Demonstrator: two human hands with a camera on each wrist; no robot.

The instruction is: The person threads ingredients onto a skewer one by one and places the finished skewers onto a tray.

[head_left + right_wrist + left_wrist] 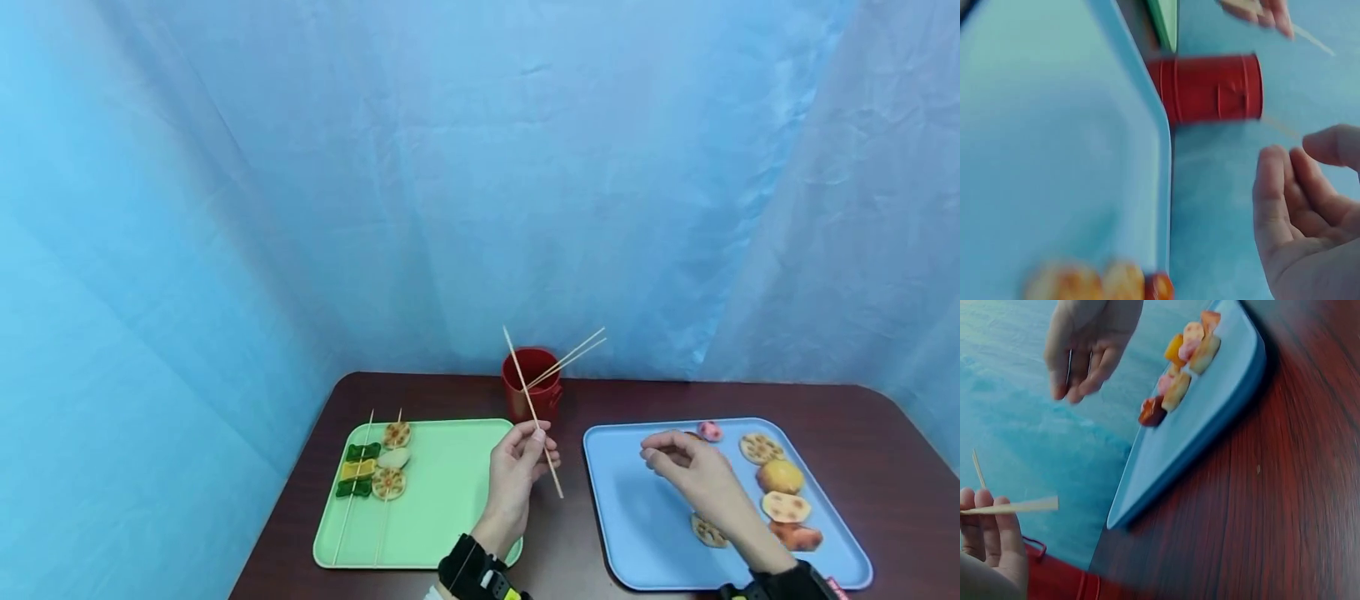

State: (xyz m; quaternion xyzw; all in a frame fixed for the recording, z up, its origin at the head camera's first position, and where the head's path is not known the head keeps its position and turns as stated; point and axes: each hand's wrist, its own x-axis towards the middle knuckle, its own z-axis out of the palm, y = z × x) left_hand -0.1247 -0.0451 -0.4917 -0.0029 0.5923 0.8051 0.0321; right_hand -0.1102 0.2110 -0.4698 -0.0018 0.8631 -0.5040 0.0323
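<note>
**Handling notes: one slim skewer point(529, 403), pinched off-centre**

Position: we find the skewer in the left hand point(517, 471), thumb and fingers clamped on it below its middle. It slants from 11 o'clock (long free end) to 5 o'clock (short end). The red cup point(515, 398), bearing two spare sticks point(573, 352), stands at 12 o'clock from that hand; the green tray point(450, 467) lies at 9.

Right hand point(697, 475): at 3 o'clock, above the blue tray point(637, 533). Fingers bent, thumb tip just beside them; we see nothing held.

Handling (our estimate): looks like wood or bamboo, so very light and stiff lengthwise, but apt to bow or snap under side load. Smooth and thin; we would expect it to roll in a loose pinch. The long free end should magnify any wobble.

Grip: we favour thumb against two fingers, around mid-shaft for balance, nearer the working tip for pushing force, skin clear of the point.
</note>
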